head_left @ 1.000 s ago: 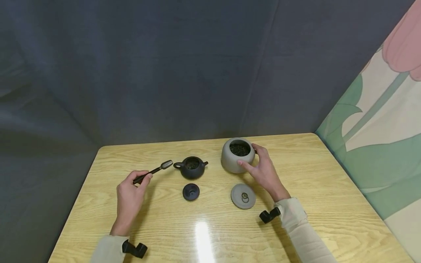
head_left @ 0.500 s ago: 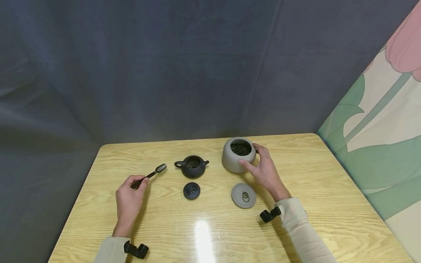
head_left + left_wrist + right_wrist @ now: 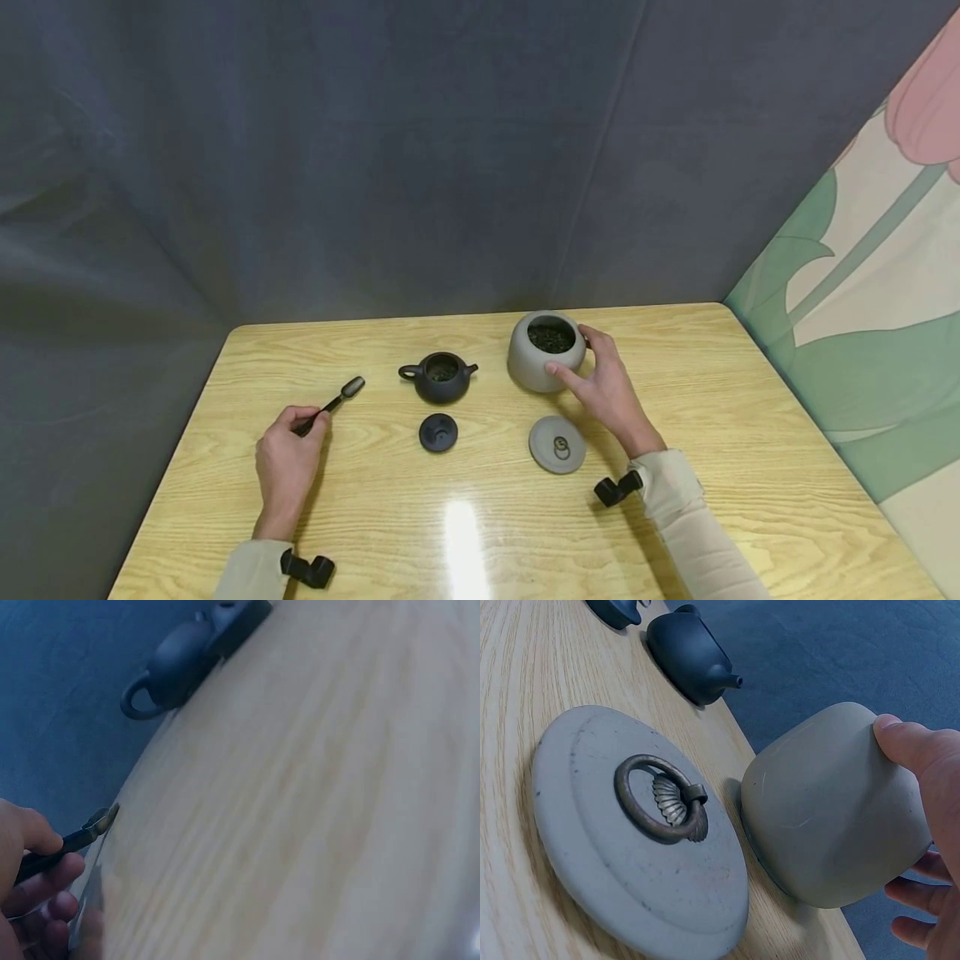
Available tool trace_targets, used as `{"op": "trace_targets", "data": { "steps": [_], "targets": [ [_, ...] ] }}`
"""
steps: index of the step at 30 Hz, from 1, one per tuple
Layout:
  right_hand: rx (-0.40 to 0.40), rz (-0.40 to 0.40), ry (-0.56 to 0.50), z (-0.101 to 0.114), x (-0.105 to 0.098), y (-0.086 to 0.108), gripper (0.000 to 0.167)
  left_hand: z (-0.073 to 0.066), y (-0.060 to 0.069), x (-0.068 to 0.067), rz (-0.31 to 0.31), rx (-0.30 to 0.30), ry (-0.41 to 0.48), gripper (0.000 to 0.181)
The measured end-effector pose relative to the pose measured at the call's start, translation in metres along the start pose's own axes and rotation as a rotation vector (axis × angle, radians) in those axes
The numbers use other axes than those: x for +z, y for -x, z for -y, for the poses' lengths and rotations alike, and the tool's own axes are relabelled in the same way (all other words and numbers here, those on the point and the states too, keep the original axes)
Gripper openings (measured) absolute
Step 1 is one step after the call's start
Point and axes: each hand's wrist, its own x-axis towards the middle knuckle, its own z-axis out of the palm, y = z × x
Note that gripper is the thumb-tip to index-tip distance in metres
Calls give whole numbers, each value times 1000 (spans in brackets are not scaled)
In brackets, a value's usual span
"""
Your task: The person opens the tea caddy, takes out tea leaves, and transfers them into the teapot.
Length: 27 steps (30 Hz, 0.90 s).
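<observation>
My left hand (image 3: 288, 467) pinches the dark handle of a small scoop (image 3: 352, 387), its metal head pointing up and right, left of the dark teapot (image 3: 442, 390). Dark bits lie inside the open teapot. With thumb and fingers, my right hand (image 3: 611, 392) holds the right side of a grey jar (image 3: 532, 367), which has dark leaves inside. The right wrist view has the jar (image 3: 825, 810) tilted beside its lid (image 3: 592, 825). In the left wrist view the scoop (image 3: 97, 823) is between thumb and fingers.
A small dark teapot lid (image 3: 438, 433) lies in front of the teapot. The grey jar lid (image 3: 557, 457) with a ring lies in front of the jar. Dark cloth (image 3: 450, 167) hangs behind the wooden table (image 3: 390, 517), and a floral cloth (image 3: 885, 333) is at the right.
My left hand has drawn the scoop leftward and slightly down, away from the teapot. My right hand keeps its hold on the jar with hardly any shift.
</observation>
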Motion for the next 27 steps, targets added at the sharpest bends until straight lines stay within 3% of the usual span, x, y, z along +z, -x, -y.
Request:
{"op": "trace_targets", "data": {
  "steps": [12,19,27],
  "targets": [
    [-2,1,4,1,0,1,94,2,-1,-9,25,158,-210,17],
    [-14,-11,-8,0,1,0,91,-4,-5,-15,120,119,-293,21],
    [-23,-18,-18,0,1,0,89,-7,-9,-13,170,100,-330,23]
  ]
}}
